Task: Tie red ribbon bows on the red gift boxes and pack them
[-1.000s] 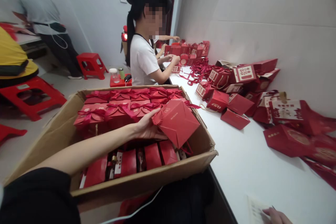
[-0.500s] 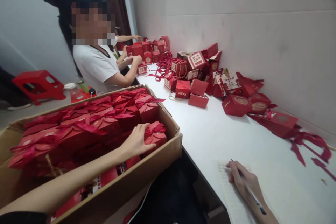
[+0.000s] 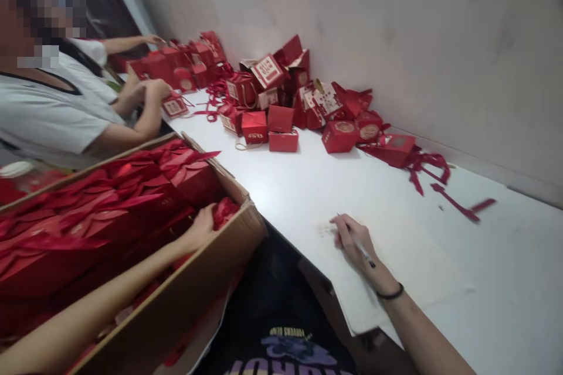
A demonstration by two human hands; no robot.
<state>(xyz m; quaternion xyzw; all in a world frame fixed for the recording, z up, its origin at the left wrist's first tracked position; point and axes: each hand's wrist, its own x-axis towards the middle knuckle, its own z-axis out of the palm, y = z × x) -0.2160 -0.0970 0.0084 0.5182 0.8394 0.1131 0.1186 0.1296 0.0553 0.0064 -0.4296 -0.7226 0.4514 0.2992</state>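
Head view — left hand (image 3: pixel 203 229) touches red box (image 3: pixel 226 211), grip unclear — right hand (image 3: pixel 355 241) holds pen (image 3: pixel 368 257)

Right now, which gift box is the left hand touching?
The red gift box in the near right corner of the cardboard carton; only it touches the left hand.
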